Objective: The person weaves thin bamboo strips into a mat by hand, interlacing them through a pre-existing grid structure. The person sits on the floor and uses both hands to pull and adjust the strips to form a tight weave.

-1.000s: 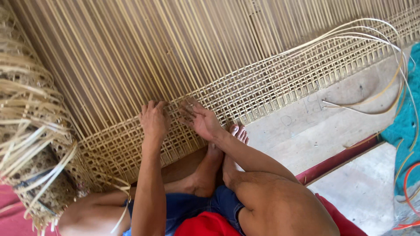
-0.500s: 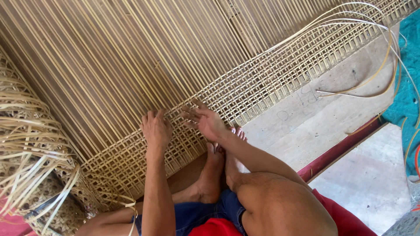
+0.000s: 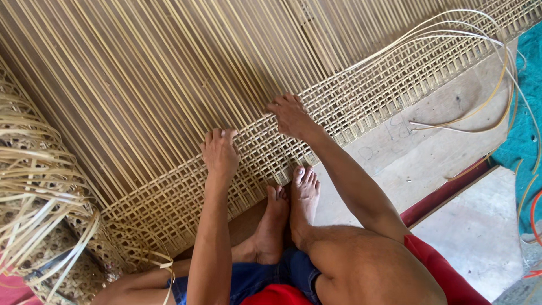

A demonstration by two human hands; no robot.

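This looks like a small cane-weaving workshop set on the ground. A wide sheet of open cane webbing lies flat, its unwoven parallel strands running across the floor. A roll of finished woven cane sits at one side, loose cane strips curl over a bare concrete floor, and the worker sits barefoot on it.
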